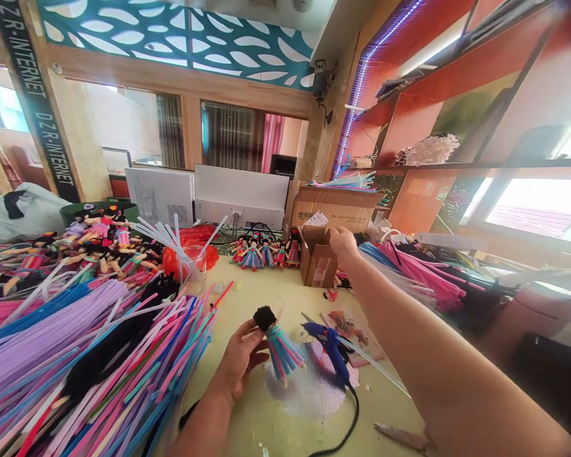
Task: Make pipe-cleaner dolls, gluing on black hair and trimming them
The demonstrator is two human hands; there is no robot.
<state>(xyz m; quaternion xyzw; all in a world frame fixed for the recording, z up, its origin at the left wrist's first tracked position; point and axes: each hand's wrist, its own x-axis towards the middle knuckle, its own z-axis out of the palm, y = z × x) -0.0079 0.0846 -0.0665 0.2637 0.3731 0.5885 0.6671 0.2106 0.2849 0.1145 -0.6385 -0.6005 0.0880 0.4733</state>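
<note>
My left hand (pixel 242 358) has its fingers closed around a small doll (pixel 284 351) with black hair and a striped skirt of blue, pink and purple, held over the table. My right hand (pixel 344 245) reaches far forward to the open top of a small cardboard box (pixel 318 263). Its fingertips are at or behind the box's edge, so what they hold, if anything, is hidden. A blue glue gun (pixel 332 349) lies on the table to the right of the doll, beside a shiny patch of dried glue (pixel 314 393).
Bundles of coloured pipe cleaners (pixel 90 368) cover the left side, with piled dolls (pixel 99 241) behind. A cup of white sticks (pixel 193 263), a row of dolls (pixel 266 252) and a monitor (pixel 242 193) stand farther back. Scissors (pixel 400 435) lie at front right.
</note>
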